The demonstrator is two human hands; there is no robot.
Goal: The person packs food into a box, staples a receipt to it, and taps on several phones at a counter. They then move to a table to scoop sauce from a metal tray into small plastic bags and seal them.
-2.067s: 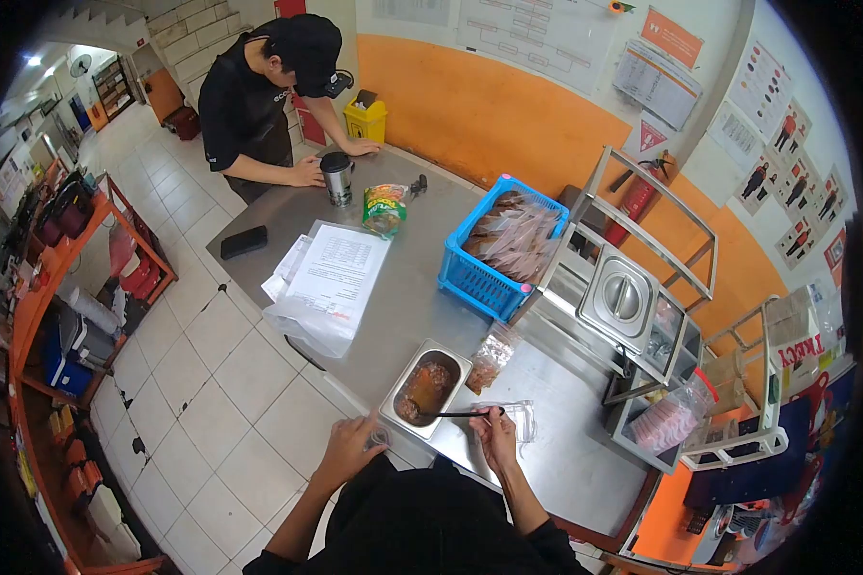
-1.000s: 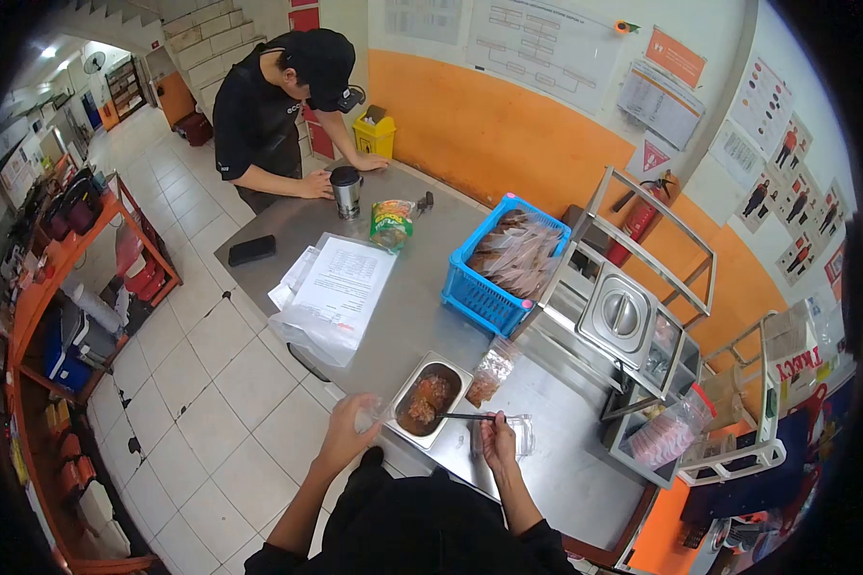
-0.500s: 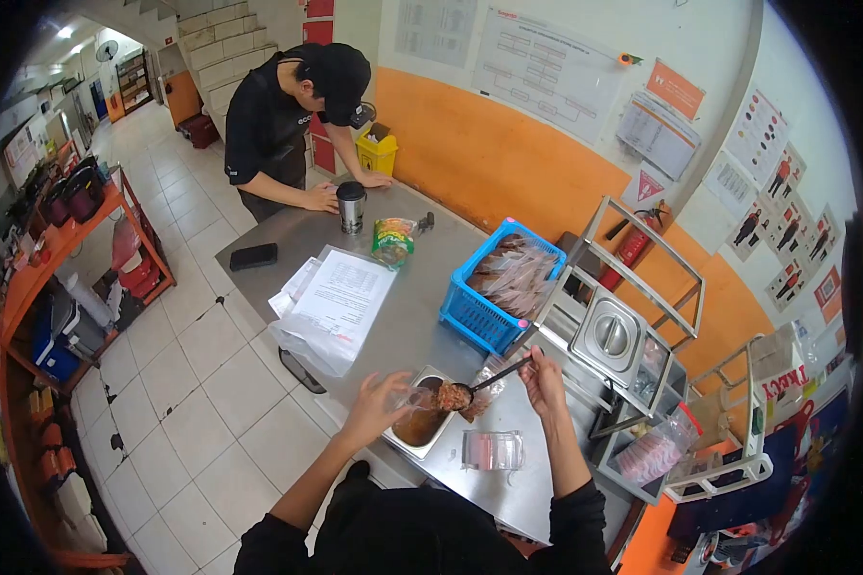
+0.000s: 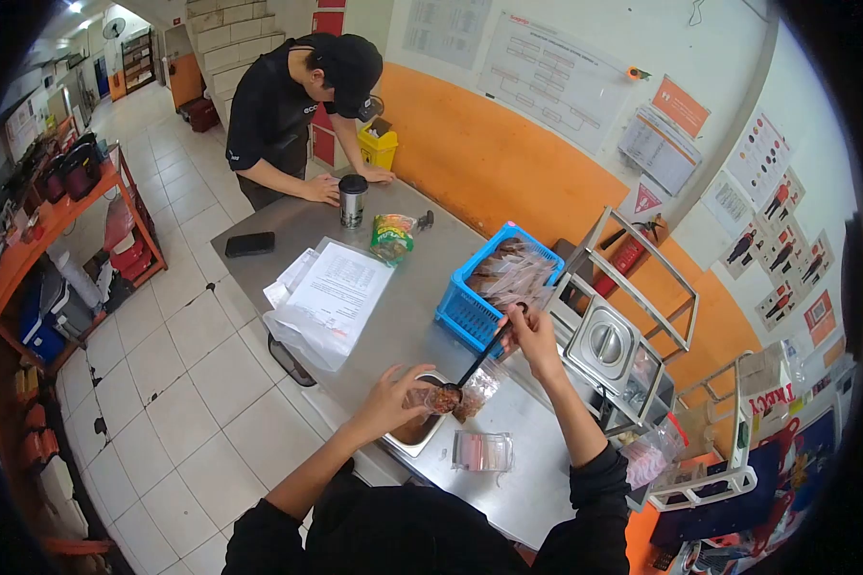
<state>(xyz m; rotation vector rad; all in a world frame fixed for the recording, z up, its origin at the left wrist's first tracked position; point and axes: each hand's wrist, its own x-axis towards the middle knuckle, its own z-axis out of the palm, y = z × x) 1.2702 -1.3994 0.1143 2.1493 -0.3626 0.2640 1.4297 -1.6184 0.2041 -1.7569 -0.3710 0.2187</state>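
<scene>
My left hand pinches a small clear plastic bag over a steel pan of brown sauce. In my right hand is the upper end of a black ladle. The ladle's bowl is tilted at the mouth of the bag, with chunky reddish-brown food there. Beside the pan lies a clear bag with brown contents. A stack of empty clear bags rests on the steel table nearer to me.
A blue basket of filled bags stands beyond my hands. Papers, a phone, a tumbler and a green packet lie farther off. A person in black leans on the table. A lidded steel container is at right.
My right hand has moved up and left, making the ladle steeper. The ladle's bowl has tipped into the bag's mouth, and my left hand has shifted slightly right with the bag.
</scene>
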